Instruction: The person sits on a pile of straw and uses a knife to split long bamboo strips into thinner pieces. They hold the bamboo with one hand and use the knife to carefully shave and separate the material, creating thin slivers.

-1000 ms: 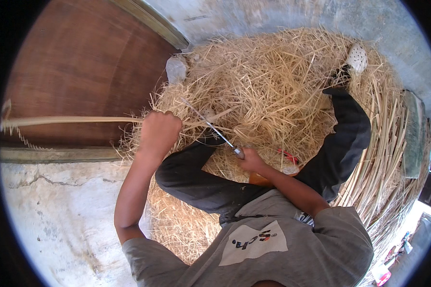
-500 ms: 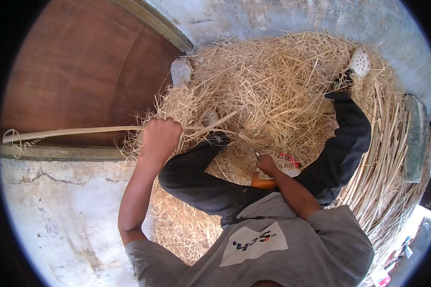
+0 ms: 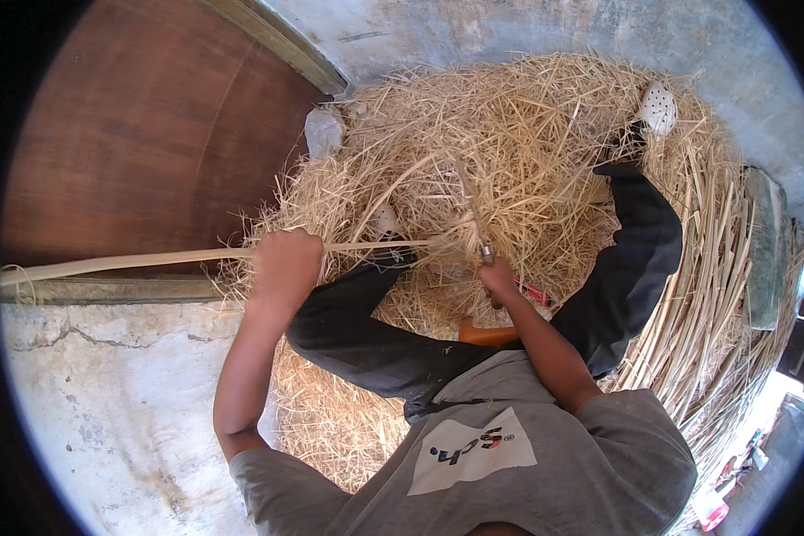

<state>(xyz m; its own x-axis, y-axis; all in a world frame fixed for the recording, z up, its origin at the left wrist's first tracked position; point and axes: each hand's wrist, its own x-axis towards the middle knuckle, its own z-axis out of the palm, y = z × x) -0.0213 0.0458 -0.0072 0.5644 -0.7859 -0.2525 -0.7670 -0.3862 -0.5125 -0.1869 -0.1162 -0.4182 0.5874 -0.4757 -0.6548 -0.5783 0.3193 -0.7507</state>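
Observation:
My left hand (image 3: 286, 266) is closed in a fist around a long pale split-bamboo strip (image 3: 134, 260). The strip runs from the far left through my fist, and its thin end reaches over the shavings between my legs. My right hand (image 3: 500, 280) grips the handle of a knife (image 3: 473, 207) whose long narrow blade points away from me, beside the strip's end. Whether blade and strip touch, I cannot tell. Just under my right wrist an orange object (image 3: 487, 334) rests by my lap, and a small red object (image 3: 534, 293) lies beside the wrist.
A thick heap of pale shavings (image 3: 509, 116) surrounds my legs. Long bamboo strips (image 3: 697, 313) lie bundled at the right, beside a greenish slab (image 3: 764, 250). A brown door (image 3: 152, 134), a pale stone block (image 3: 323, 132) and a whitish wall (image 3: 134, 393) stand at the left.
The knife blade has swung up and now points away from me, showing at full length. My right hand has moved slightly away from my lap. My left fist has shifted slightly left.

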